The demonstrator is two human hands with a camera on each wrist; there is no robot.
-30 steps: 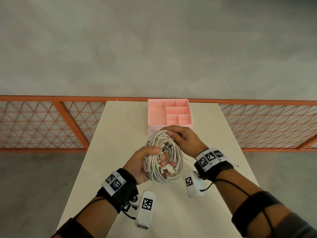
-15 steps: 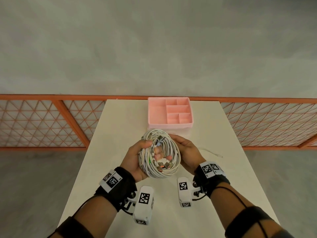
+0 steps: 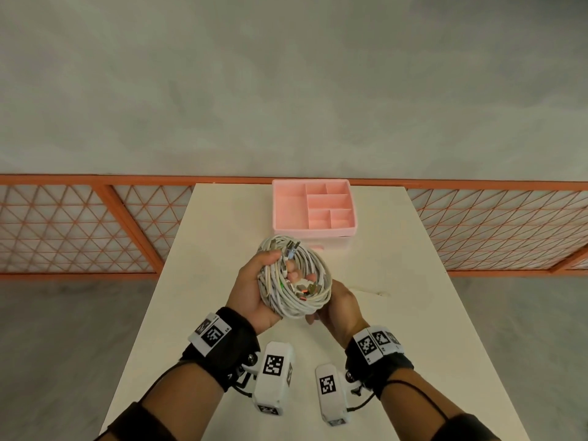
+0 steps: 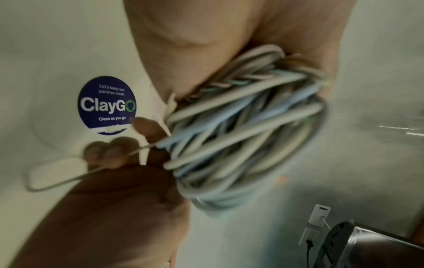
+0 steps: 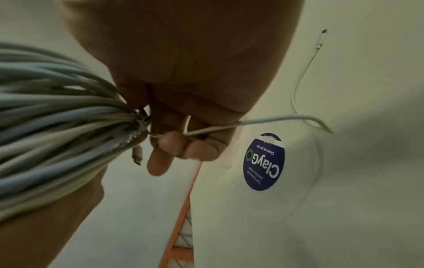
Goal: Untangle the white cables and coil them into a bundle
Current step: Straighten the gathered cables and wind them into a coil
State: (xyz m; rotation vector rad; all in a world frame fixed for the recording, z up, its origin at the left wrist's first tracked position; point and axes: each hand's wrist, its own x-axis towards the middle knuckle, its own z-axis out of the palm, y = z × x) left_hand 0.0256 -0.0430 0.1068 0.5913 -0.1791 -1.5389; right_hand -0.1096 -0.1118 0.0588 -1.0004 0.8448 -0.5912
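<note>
A thick coil of white cables (image 3: pixel 294 280) is held up above the white table (image 3: pixel 206 237). My left hand (image 3: pixel 254 289) grips the coil's left side, thumb over the top and fingers through the middle. My right hand (image 3: pixel 339 305) sits under the coil's lower right; its curled fingers (image 5: pixel 183 146) pinch a thin loose cable (image 5: pixel 263 121). That loose cable trails right onto the table and ends in a small plug (image 5: pixel 322 39). Several connectors (image 3: pixel 305 289) show inside the coil. The left wrist view shows the coil (image 4: pixel 241 130) against my palm.
A pink tray (image 3: pixel 313 208) with several compartments stands at the table's far edge, just beyond the coil. A round blue ClayGo sticker (image 5: pixel 263 162) is on the tabletop. An orange lattice railing (image 3: pixel 79 224) runs behind the table on both sides.
The right hand has slid from the coil's top down its right side to its lower right, now pinching the loose cable. The coil stays in the left hand, tilted a little.
</note>
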